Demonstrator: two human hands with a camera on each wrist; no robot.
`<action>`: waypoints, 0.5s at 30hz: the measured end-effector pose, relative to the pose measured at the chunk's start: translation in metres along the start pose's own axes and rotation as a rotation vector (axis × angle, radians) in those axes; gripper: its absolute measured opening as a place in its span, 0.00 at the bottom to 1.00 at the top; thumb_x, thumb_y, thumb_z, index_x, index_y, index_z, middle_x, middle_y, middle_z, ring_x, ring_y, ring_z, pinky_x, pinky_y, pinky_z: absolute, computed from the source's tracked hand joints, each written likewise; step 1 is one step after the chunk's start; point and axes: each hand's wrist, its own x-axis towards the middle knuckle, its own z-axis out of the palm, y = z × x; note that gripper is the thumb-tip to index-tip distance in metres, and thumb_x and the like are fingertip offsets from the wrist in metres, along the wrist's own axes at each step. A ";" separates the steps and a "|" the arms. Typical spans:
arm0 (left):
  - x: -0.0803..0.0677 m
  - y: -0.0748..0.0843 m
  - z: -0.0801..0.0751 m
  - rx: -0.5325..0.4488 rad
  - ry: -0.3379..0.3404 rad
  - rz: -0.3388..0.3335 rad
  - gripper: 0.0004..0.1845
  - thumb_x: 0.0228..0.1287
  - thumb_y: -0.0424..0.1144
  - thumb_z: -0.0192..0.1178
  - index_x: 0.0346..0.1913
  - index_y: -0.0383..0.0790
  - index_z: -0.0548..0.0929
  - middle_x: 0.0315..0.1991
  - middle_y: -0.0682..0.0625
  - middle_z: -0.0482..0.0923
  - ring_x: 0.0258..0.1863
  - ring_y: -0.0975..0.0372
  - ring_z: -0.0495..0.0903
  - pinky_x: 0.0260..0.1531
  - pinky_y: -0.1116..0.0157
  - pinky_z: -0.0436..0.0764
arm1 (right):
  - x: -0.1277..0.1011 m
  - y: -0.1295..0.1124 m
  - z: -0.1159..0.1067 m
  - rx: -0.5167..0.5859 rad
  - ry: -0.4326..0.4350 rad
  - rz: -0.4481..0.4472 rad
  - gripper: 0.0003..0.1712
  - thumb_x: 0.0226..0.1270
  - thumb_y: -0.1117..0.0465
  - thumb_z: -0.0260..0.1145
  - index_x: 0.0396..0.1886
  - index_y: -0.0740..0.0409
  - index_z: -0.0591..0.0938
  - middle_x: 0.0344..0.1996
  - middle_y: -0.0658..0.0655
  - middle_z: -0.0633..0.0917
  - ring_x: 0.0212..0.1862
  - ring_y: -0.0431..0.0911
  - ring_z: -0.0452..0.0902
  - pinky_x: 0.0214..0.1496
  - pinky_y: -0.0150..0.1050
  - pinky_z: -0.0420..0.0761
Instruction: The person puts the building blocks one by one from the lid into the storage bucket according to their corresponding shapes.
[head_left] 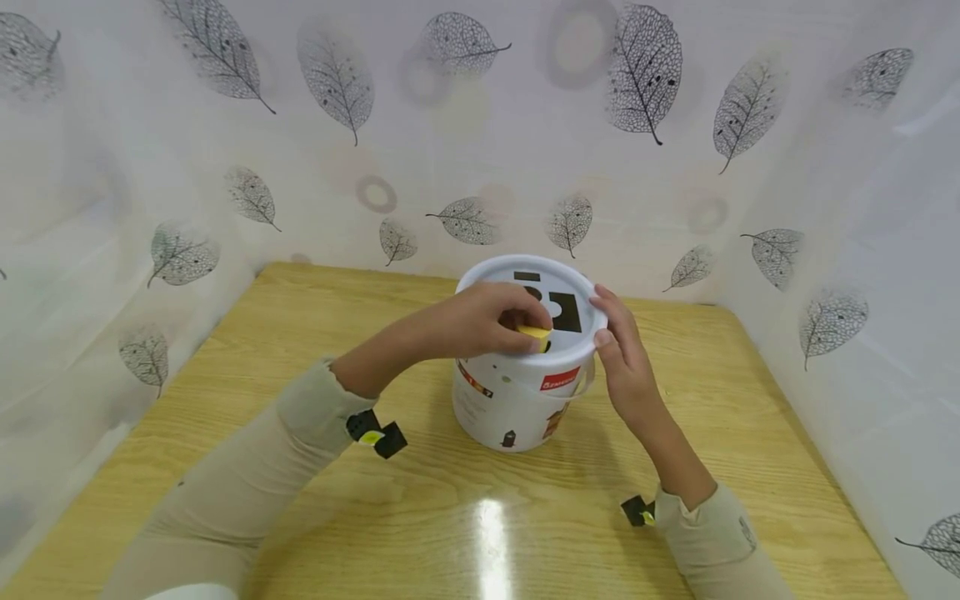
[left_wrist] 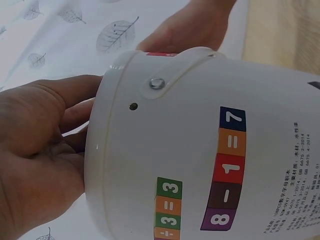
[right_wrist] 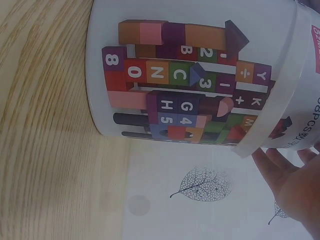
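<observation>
Left hand (head_left: 480,321) pinching yellow block (head_left: 535,334) over slot in lid (head_left: 577,279) of white bucket (head_left: 517,400), standing mid-table (head_left: 300,333). Right hand (head_left: 622,350), fingers straight, steadying lid rim. Judging: turning block to match cutout, pressing straight down, bracing bucket.

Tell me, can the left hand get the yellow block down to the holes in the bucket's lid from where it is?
Probably yes. The left hand holds the yellow block right over the lid, beside the dark cut-out holes. The right hand rests at the lid's rim, off to the side, so nothing seems to block the way.
</observation>
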 end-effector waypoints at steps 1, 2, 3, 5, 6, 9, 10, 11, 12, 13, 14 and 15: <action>0.000 0.000 0.000 0.000 0.002 0.003 0.11 0.69 0.36 0.64 0.52 0.39 0.85 0.47 0.50 0.82 0.44 0.61 0.80 0.47 0.66 0.81 | 0.000 0.000 0.000 0.001 0.001 0.000 0.27 0.83 0.55 0.43 0.77 0.49 0.63 0.79 0.49 0.56 0.79 0.51 0.53 0.72 0.27 0.62; 0.000 0.000 0.000 -0.003 0.006 0.004 0.12 0.69 0.37 0.64 0.52 0.39 0.85 0.47 0.50 0.82 0.44 0.61 0.80 0.47 0.66 0.81 | 0.000 0.000 0.000 0.002 0.002 0.000 0.27 0.83 0.55 0.43 0.77 0.49 0.63 0.79 0.49 0.56 0.79 0.51 0.53 0.72 0.27 0.62; -0.001 -0.001 0.000 -0.007 0.012 0.004 0.12 0.69 0.37 0.65 0.53 0.39 0.85 0.47 0.50 0.82 0.43 0.61 0.81 0.47 0.66 0.82 | 0.000 0.000 -0.001 0.002 0.002 -0.001 0.27 0.83 0.56 0.43 0.77 0.50 0.63 0.79 0.49 0.56 0.79 0.51 0.53 0.72 0.27 0.62; -0.002 -0.003 -0.001 -0.011 0.039 0.000 0.13 0.69 0.39 0.65 0.54 0.41 0.85 0.47 0.52 0.82 0.44 0.62 0.80 0.47 0.65 0.82 | 0.001 0.001 -0.002 0.002 0.001 -0.005 0.27 0.83 0.56 0.43 0.77 0.50 0.63 0.79 0.49 0.56 0.79 0.51 0.53 0.72 0.27 0.62; -0.003 -0.004 -0.001 -0.012 0.059 -0.008 0.13 0.69 0.40 0.65 0.54 0.43 0.85 0.47 0.53 0.82 0.45 0.62 0.80 0.47 0.65 0.82 | 0.001 0.001 -0.002 0.004 0.003 -0.007 0.27 0.82 0.56 0.44 0.77 0.51 0.63 0.79 0.49 0.57 0.79 0.51 0.53 0.72 0.28 0.62; -0.010 -0.010 -0.002 -0.025 0.132 -0.030 0.12 0.70 0.43 0.64 0.53 0.47 0.85 0.48 0.57 0.82 0.48 0.64 0.79 0.50 0.63 0.81 | 0.001 0.002 -0.002 0.013 0.007 -0.012 0.27 0.82 0.56 0.44 0.76 0.52 0.63 0.79 0.50 0.57 0.79 0.50 0.52 0.73 0.29 0.61; -0.013 -0.012 -0.003 -0.022 0.160 -0.032 0.12 0.71 0.44 0.63 0.54 0.47 0.85 0.48 0.58 0.82 0.48 0.64 0.79 0.51 0.62 0.81 | 0.001 0.002 -0.001 0.016 0.009 -0.014 0.27 0.82 0.56 0.44 0.76 0.52 0.64 0.79 0.50 0.57 0.79 0.50 0.52 0.73 0.29 0.61; -0.017 -0.014 -0.004 -0.021 0.186 -0.035 0.12 0.72 0.44 0.62 0.54 0.48 0.85 0.48 0.58 0.82 0.49 0.64 0.78 0.52 0.62 0.81 | 0.001 0.003 -0.001 0.022 0.012 -0.015 0.27 0.82 0.56 0.44 0.76 0.52 0.64 0.79 0.50 0.57 0.79 0.50 0.52 0.73 0.29 0.61; -0.021 -0.017 -0.005 -0.017 0.216 -0.033 0.13 0.72 0.45 0.62 0.54 0.47 0.85 0.48 0.58 0.81 0.49 0.64 0.78 0.52 0.61 0.80 | 0.000 0.003 0.000 0.026 0.016 -0.016 0.27 0.82 0.57 0.44 0.76 0.52 0.64 0.79 0.50 0.58 0.79 0.50 0.52 0.73 0.29 0.61; -0.026 -0.020 -0.006 -0.011 0.249 -0.025 0.13 0.73 0.44 0.61 0.55 0.47 0.84 0.49 0.57 0.81 0.50 0.63 0.78 0.53 0.61 0.80 | 0.000 0.003 0.000 0.028 0.017 -0.020 0.26 0.82 0.57 0.44 0.76 0.53 0.64 0.79 0.51 0.58 0.79 0.50 0.52 0.74 0.29 0.61; -0.030 -0.024 -0.006 0.005 0.288 -0.017 0.13 0.73 0.44 0.60 0.56 0.46 0.84 0.50 0.57 0.80 0.50 0.63 0.78 0.53 0.60 0.80 | 0.000 0.003 0.001 0.031 0.018 -0.023 0.26 0.82 0.57 0.45 0.76 0.53 0.64 0.79 0.51 0.58 0.79 0.50 0.52 0.74 0.29 0.61; -0.034 -0.027 -0.007 0.019 0.332 -0.011 0.14 0.74 0.44 0.59 0.56 0.46 0.84 0.52 0.56 0.80 0.51 0.63 0.78 0.53 0.60 0.80 | 0.000 0.003 0.002 0.035 0.018 -0.025 0.27 0.81 0.58 0.45 0.76 0.53 0.64 0.79 0.52 0.57 0.79 0.51 0.52 0.73 0.29 0.61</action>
